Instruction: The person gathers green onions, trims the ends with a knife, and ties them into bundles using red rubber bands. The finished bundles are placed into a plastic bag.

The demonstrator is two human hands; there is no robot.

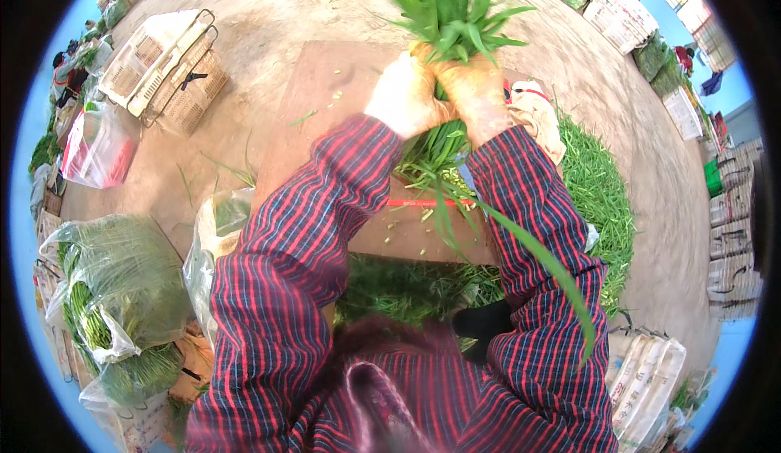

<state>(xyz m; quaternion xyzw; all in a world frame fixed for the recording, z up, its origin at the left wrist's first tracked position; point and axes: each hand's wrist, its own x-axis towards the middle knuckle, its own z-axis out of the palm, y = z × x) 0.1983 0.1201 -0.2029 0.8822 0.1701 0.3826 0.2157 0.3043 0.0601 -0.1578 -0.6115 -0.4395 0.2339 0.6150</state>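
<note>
A bunch of long-leaved green stalks (457,25) is held upright over the far part of a brown board (299,111), its leaves spreading away from me. My left hand (403,96) wraps around it from one side; my right hand (476,86) grips it from the other. Below my hands the lower stalks hang near the board, and one long leaf trails over my right sleeve. Short cut stalk pieces (453,179) lie on the board by a thin red strip (421,202). My forearms hide part of the board. A beige cloth (538,117) lies beside my right wrist.
A heap of green trimmings (592,209) spreads on the floor at right. Stacked plastic crates (183,80) stand at left. Clear bags of greens (140,264) sit at lower left, a white crate (647,373) at lower right. People are in the distance.
</note>
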